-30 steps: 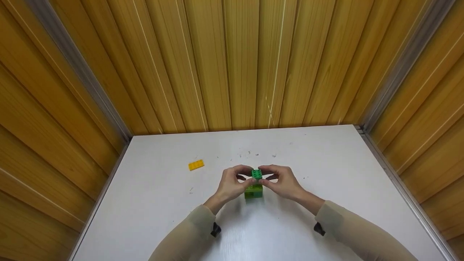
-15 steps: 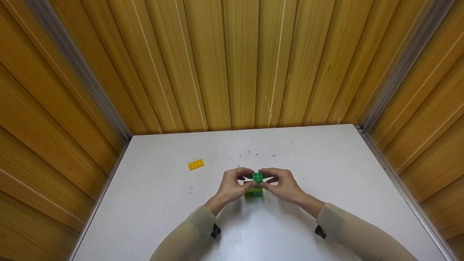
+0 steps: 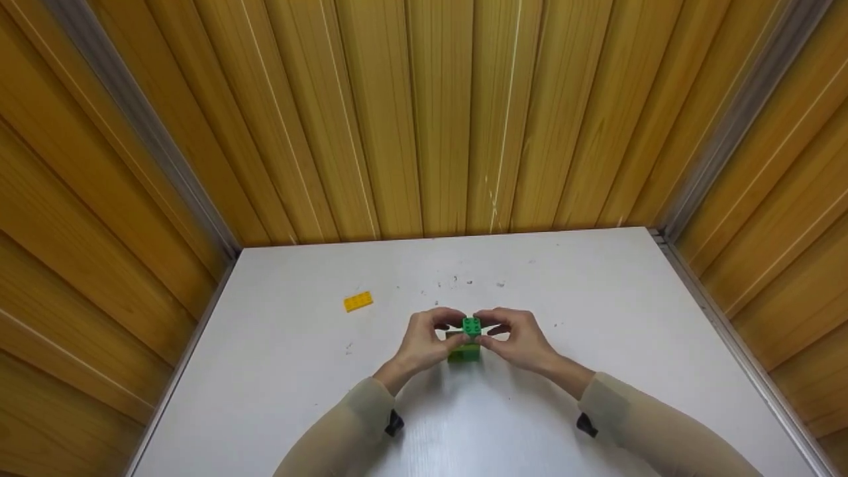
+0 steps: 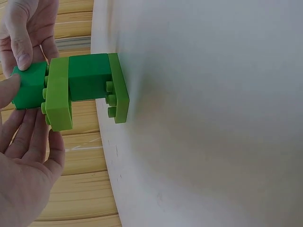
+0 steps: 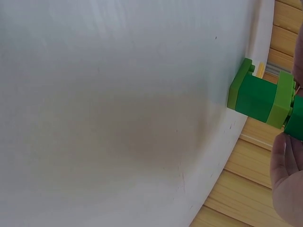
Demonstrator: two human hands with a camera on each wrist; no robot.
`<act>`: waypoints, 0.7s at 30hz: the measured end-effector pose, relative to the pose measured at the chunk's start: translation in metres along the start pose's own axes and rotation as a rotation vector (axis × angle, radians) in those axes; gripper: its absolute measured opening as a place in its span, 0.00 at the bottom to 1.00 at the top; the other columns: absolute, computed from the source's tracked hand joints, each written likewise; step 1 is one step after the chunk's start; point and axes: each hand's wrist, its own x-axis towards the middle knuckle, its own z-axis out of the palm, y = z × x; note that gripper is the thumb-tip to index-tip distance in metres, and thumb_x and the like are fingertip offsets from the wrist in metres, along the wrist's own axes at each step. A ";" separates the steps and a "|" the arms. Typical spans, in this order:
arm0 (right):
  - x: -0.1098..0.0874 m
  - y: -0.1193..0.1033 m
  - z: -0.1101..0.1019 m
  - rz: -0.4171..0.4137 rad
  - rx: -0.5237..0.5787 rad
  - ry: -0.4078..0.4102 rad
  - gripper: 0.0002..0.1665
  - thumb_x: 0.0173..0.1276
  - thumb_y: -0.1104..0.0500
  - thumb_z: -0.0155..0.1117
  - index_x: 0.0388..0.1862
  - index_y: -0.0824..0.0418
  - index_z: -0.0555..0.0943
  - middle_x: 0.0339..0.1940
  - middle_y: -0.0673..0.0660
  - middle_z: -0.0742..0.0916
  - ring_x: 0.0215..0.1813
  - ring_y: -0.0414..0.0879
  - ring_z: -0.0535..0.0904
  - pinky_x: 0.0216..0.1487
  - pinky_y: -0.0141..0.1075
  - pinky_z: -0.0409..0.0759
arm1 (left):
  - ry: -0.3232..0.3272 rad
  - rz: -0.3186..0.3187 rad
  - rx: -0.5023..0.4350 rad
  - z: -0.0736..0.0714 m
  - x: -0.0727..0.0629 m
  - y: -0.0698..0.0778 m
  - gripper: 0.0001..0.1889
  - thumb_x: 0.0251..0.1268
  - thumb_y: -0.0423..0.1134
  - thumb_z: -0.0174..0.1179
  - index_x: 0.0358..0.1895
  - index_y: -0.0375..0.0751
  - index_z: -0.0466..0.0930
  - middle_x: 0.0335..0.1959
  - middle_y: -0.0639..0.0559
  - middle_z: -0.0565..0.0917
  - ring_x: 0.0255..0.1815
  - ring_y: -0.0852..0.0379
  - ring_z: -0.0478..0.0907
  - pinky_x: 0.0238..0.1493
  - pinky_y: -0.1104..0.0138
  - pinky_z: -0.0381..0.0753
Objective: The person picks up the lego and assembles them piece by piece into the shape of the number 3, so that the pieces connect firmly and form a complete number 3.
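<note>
A stack of toy building bricks stands upright on the white table. Its light green base plate (image 4: 119, 90) carries a dark green brick (image 4: 88, 76), with a light green plate (image 4: 58, 94) above that. At the top is another dark green brick (image 3: 472, 325), which both hands hold. My left hand (image 3: 424, 338) pinches it from the left between thumb and fingers, and my right hand (image 3: 520, 336) does so from the right. Plate studs show along the joint under this top brick; I cannot tell whether it is pressed fully down.
A yellow flat brick (image 3: 358, 301) lies on the table (image 3: 278, 371), left of and beyond the hands. Wood-patterned walls (image 3: 437, 119) rise behind the table and along both sides. Small dark marks dot the tabletop.
Both hands have come slightly down and nearer, bringing the top dark green brick lower over the stack. The last half second shows very little motion. The yellow brick stays put.
</note>
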 end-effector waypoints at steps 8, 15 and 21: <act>0.000 0.002 -0.001 -0.042 -0.005 0.001 0.22 0.73 0.62 0.81 0.64 0.61 0.90 0.56 0.58 0.96 0.57 0.56 0.95 0.57 0.49 0.95 | -0.006 -0.002 0.003 0.000 -0.001 0.000 0.15 0.72 0.38 0.76 0.59 0.47 0.93 0.53 0.53 0.96 0.54 0.57 0.92 0.64 0.56 0.92; -0.001 0.001 -0.001 -0.033 0.003 -0.002 0.22 0.72 0.65 0.80 0.65 0.63 0.90 0.56 0.60 0.96 0.57 0.58 0.95 0.57 0.48 0.95 | -0.015 -0.020 -0.013 0.001 -0.001 0.000 0.14 0.73 0.39 0.76 0.59 0.48 0.93 0.53 0.52 0.96 0.55 0.55 0.92 0.66 0.48 0.91; -0.001 0.004 -0.001 -0.021 0.033 -0.019 0.22 0.74 0.65 0.78 0.66 0.64 0.90 0.57 0.61 0.95 0.57 0.59 0.94 0.56 0.40 0.95 | -0.022 -0.026 -0.016 0.002 0.000 -0.002 0.14 0.73 0.37 0.75 0.59 0.46 0.93 0.54 0.51 0.96 0.57 0.56 0.92 0.69 0.48 0.90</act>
